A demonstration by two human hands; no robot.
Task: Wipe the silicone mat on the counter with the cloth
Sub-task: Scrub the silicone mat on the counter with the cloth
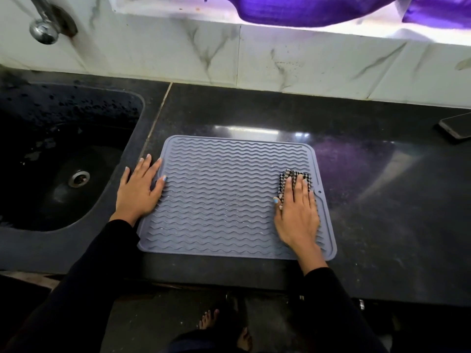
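A grey silicone mat [224,194] with wavy ridges lies flat on the black counter [254,108]. My right hand [297,215] presses a small checked black-and-white cloth [295,177] onto the mat near its right edge; most of the cloth is hidden under my palm and fingers. My left hand [139,189] lies flat with fingers spread across the mat's left edge, half on the counter, holding nothing.
A black sink [63,159] with a metal drain sits to the left, a tap [43,24] above it. A phone [456,126] lies at the counter's far right. A marble-tiled wall runs behind. Purple fabric hangs at the top.
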